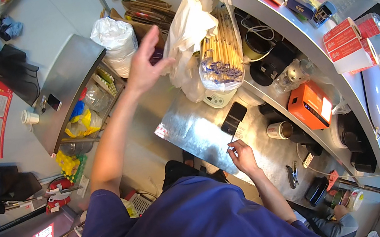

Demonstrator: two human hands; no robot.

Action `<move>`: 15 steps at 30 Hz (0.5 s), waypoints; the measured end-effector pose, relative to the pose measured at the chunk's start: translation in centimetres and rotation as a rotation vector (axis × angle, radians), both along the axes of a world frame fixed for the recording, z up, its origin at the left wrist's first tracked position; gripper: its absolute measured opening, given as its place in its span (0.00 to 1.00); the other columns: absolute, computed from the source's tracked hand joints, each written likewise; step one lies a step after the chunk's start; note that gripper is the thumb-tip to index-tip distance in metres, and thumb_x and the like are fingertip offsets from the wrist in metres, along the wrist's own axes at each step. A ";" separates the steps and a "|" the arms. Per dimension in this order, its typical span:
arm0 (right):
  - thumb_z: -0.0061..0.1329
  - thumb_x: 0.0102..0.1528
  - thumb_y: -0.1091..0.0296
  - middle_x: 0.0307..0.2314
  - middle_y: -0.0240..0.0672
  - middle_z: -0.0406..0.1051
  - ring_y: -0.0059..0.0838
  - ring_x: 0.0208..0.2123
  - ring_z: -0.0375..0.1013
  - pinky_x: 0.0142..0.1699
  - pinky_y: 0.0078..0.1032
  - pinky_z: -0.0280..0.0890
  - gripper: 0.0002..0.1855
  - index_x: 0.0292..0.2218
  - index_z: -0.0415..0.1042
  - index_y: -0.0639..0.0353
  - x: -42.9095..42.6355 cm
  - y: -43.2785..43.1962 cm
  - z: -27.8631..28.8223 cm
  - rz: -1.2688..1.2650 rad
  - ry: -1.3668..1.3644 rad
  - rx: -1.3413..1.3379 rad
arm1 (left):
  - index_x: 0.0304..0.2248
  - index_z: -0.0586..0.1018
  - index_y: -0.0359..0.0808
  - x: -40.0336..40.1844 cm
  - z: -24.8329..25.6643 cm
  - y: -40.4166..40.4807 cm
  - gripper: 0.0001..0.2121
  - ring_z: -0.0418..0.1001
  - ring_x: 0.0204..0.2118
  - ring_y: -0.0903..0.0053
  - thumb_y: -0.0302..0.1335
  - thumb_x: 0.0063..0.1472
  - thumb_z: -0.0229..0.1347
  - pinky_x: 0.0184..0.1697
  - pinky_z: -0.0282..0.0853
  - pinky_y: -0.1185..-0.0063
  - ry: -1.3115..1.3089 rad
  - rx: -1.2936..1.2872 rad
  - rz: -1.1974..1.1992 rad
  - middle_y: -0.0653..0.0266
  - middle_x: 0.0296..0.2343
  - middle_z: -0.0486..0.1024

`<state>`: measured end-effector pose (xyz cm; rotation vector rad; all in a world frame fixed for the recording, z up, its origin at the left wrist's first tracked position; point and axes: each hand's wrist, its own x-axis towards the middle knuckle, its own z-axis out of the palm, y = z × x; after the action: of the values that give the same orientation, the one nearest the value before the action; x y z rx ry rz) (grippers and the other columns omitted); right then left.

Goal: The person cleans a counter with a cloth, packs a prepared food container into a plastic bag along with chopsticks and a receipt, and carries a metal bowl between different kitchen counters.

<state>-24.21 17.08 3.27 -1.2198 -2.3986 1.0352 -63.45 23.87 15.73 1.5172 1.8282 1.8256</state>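
My left hand (146,67) is raised with fingers apart. It holds nothing and is beside a hanging whitish plastic bag (183,39); whether the fingertips touch it I cannot tell. Next to that bag, a clear bag of long thin wooden sticks (222,52), probably wrapped chopsticks, hangs above a pale kitchen scale (218,99). Over the steel table (192,133), my right hand (243,157) pinches a small thin item (231,142) between thumb and fingers; its kind is unclear. A black phone (233,117) and a printed paper slip (242,131) lie just beyond this hand.
On the right, steel shelves carry an orange device (309,105), label rolls (346,43) and black containers. A can (280,131) and a dark hand tool (292,175) are on the table. A white sack (114,36) stands left; another person's hand (340,211) shows lower right.
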 end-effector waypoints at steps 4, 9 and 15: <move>0.52 0.52 0.76 0.29 0.43 0.72 0.34 0.27 0.76 0.32 0.29 0.70 0.08 0.35 0.73 0.66 -1.4 0.5 1.3 0.005 0.033 0.023 | 0.39 0.79 0.32 0.5 -1.8 1.3 0.13 0.78 0.39 0.68 0.23 0.53 0.60 0.38 0.73 0.76 0.137 -0.122 0.098 0.52 0.39 0.78; 0.52 0.52 0.75 0.29 0.44 0.72 0.36 0.27 0.76 0.34 0.29 0.70 0.08 0.35 0.73 0.66 -1.3 0.1 4.0 0.027 0.018 0.060 | 0.34 0.80 0.31 -0.2 -1.9 2.0 0.09 0.79 0.30 0.73 0.19 0.52 0.58 0.35 0.72 0.79 -0.014 0.041 0.185 0.58 0.28 0.79; 0.52 0.53 0.74 0.29 0.42 0.73 0.35 0.28 0.75 0.33 0.28 0.70 0.08 0.36 0.74 0.65 -0.2 -0.7 6.6 -0.058 -0.035 0.081 | 0.31 0.79 0.30 -3.4 0.2 -0.4 0.06 0.76 0.29 0.79 0.19 0.52 0.60 0.34 0.70 0.81 -0.040 -0.016 0.051 0.63 0.27 0.78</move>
<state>-24.43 16.34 9.89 -1.2820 -2.3911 0.8973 -66.84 23.47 15.96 1.4303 1.8757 1.8451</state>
